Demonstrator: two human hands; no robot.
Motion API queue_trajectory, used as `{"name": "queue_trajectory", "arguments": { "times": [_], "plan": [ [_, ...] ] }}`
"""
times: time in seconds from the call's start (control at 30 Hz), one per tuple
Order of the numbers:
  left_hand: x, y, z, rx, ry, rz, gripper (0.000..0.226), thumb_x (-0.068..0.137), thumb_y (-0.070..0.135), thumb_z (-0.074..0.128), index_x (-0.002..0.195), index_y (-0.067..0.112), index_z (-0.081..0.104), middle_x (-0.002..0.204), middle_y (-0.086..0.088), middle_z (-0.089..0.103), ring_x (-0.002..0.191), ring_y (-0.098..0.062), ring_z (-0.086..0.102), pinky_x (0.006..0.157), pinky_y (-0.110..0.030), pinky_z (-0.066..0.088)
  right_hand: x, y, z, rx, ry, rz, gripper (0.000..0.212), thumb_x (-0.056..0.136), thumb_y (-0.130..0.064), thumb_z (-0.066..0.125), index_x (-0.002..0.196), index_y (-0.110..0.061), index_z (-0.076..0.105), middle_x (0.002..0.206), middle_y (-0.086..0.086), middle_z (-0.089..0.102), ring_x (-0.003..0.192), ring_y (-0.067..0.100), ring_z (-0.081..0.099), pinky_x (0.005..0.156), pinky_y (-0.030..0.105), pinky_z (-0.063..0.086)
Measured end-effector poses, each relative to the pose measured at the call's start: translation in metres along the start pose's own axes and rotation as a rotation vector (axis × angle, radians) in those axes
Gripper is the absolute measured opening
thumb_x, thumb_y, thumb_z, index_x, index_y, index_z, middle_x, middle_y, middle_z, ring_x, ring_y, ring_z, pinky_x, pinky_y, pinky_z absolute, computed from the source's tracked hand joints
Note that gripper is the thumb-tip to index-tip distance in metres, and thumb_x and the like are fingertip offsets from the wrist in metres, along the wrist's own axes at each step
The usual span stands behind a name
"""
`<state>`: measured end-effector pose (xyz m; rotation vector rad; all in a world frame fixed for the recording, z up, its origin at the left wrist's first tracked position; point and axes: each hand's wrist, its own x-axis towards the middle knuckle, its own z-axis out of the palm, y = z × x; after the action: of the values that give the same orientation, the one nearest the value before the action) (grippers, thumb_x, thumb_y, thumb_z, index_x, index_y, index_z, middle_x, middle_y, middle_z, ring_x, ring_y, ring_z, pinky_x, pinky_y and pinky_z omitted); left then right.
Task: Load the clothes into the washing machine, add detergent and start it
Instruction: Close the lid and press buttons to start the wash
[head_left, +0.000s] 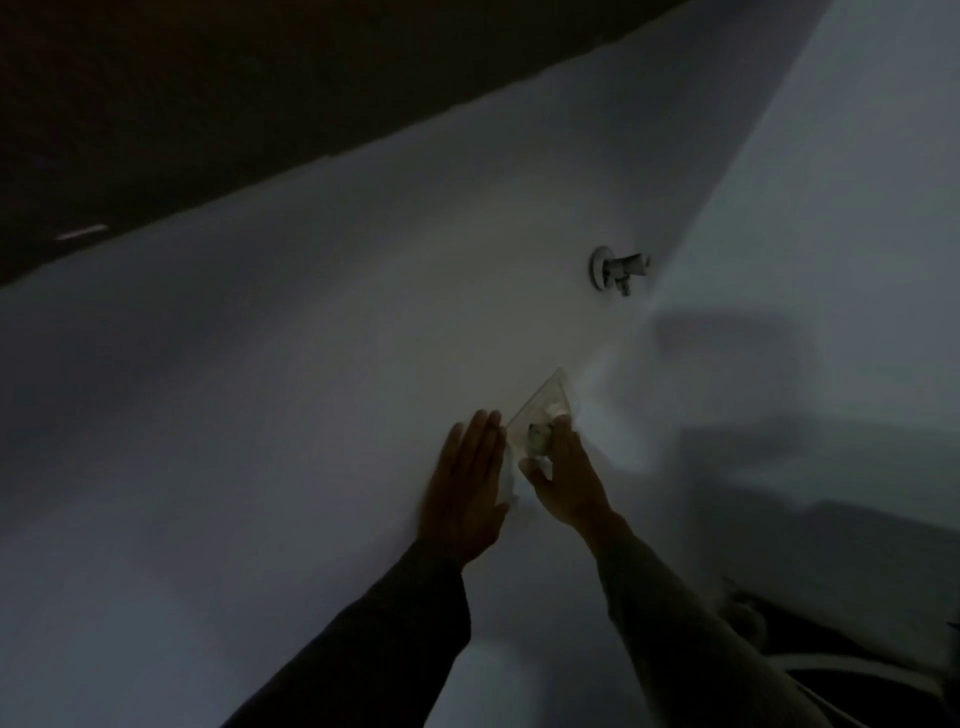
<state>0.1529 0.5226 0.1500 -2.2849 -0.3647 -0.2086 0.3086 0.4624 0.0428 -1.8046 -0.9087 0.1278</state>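
Note:
The view is very dim. On the white wall sits a clear plastic cover (545, 400), lifted like a flap. My left hand (467, 483) lies flat with straight fingers against the wall, just left of the cover. My right hand (566, 478) reaches under the cover, and its thumb and fingers pinch a small pale fitting (540, 439) there; what the fitting is cannot be made out. A white curved rim (831, 667), seemingly part of the washing machine, shows at the bottom right corner. No clothes or detergent can be seen.
A metal water tap (621, 270) sticks out of the wall above and right of the cover. The wall meets a second wall (831, 208) in a corner on the right. A dark ceiling area (208, 104) fills the upper left.

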Motion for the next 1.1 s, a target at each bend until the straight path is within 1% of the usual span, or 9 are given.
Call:
{"name": "queue_trajectory", "arguments": {
  "times": [0.17, 0.3, 0.47, 0.6, 0.7, 0.77, 0.83, 0.97, 1.1],
  "plan": [
    [0.007, 0.003, 0.000, -0.020, 0.004, -0.012, 0.092, 0.095, 0.061, 0.035, 0.155, 0.000, 0.002, 0.162, -0.023, -0.010, 0.150, -0.038, -0.011, 0.120, -0.052, -0.011, -0.006, -0.017, -0.017, 0.032, -0.007, -0.003, 0.075, 0.088, -0.052, 0.061, 0.144, -0.014, 0.028, 0.147, 0.008, 0.043, 0.129, 0.023, 0.052, 0.093, 0.041, 0.057],
    [0.009, 0.006, -0.001, -0.037, -0.002, -0.015, 0.092, 0.094, 0.061, 0.036, 0.155, 0.000, 0.005, 0.162, -0.022, -0.008, 0.151, -0.036, -0.010, 0.120, -0.052, -0.009, -0.003, -0.010, -0.018, -0.010, -0.019, 0.010, 0.085, 0.083, -0.064, 0.052, 0.147, -0.014, 0.027, 0.148, 0.006, 0.041, 0.129, 0.023, 0.049, 0.095, 0.043, 0.055],
    [0.009, 0.006, -0.002, -0.074, -0.006, -0.002, 0.092, 0.092, 0.060, 0.039, 0.155, 0.001, 0.007, 0.163, -0.021, -0.006, 0.151, -0.036, -0.008, 0.121, -0.053, -0.006, -0.006, -0.009, -0.017, -0.043, -0.030, 0.010, 0.086, 0.082, -0.068, 0.050, 0.147, -0.016, 0.026, 0.149, 0.004, 0.040, 0.130, 0.022, 0.047, 0.097, 0.042, 0.054],
    [0.008, 0.009, -0.005, -0.090, -0.015, -0.009, 0.093, 0.092, 0.061, 0.041, 0.155, 0.002, 0.007, 0.162, -0.022, -0.006, 0.150, -0.038, -0.009, 0.121, -0.057, -0.002, -0.012, -0.007, -0.022, -0.088, -0.069, 0.032, 0.087, 0.080, -0.064, 0.056, 0.147, -0.017, 0.027, 0.150, 0.005, 0.038, 0.135, 0.027, 0.043, 0.098, 0.046, 0.053],
    [0.007, 0.013, -0.010, -0.114, -0.022, -0.009, 0.092, 0.092, 0.059, 0.042, 0.155, 0.004, 0.006, 0.162, -0.023, -0.004, 0.150, -0.039, -0.008, 0.120, -0.059, 0.000, -0.026, -0.017, -0.034, -0.150, -0.100, 0.062, 0.094, 0.084, -0.063, 0.055, 0.154, -0.016, 0.015, 0.160, 0.007, 0.024, 0.146, 0.033, 0.026, 0.108, 0.053, 0.042],
    [0.004, 0.014, -0.015, -0.145, -0.028, -0.003, 0.088, 0.091, 0.057, 0.046, 0.155, 0.006, 0.016, 0.162, -0.023, 0.008, 0.151, -0.040, 0.003, 0.119, -0.062, 0.004, -0.036, -0.024, -0.043, -0.191, -0.125, 0.076, 0.094, 0.091, -0.055, 0.056, 0.157, -0.012, 0.005, 0.165, 0.008, 0.008, 0.151, 0.032, 0.010, 0.118, 0.052, 0.029],
    [0.002, 0.013, -0.016, -0.171, -0.021, -0.002, 0.086, 0.086, 0.056, 0.055, 0.152, 0.007, 0.030, 0.159, -0.022, 0.024, 0.149, -0.040, 0.016, 0.117, -0.063, 0.012, -0.047, -0.025, -0.054, -0.237, -0.129, 0.089, 0.094, 0.094, -0.054, 0.053, 0.157, -0.011, -0.001, 0.166, 0.007, -0.001, 0.152, 0.029, 0.001, 0.121, 0.049, 0.021],
    [-0.004, 0.019, -0.019, -0.225, 0.020, 0.009, 0.088, 0.077, 0.054, 0.069, 0.145, 0.004, 0.043, 0.152, -0.022, 0.039, 0.144, -0.039, 0.031, 0.113, -0.066, 0.018, -0.080, -0.021, -0.085, -0.333, -0.129, 0.123, 0.088, 0.098, -0.049, 0.049, 0.157, -0.013, -0.004, 0.165, 0.003, -0.007, 0.152, 0.026, -0.002, 0.121, 0.050, 0.021],
    [-0.011, 0.044, -0.034, -0.319, 0.069, 0.016, 0.088, 0.080, 0.055, 0.065, 0.147, 0.003, 0.041, 0.155, -0.022, 0.034, 0.145, -0.038, 0.028, 0.115, -0.065, 0.015, -0.119, -0.011, -0.117, -0.447, -0.128, 0.197, 0.087, 0.098, -0.051, 0.046, 0.157, -0.015, -0.005, 0.165, 0.001, -0.009, 0.152, 0.024, -0.003, 0.120, 0.050, 0.021]
  ]
}}
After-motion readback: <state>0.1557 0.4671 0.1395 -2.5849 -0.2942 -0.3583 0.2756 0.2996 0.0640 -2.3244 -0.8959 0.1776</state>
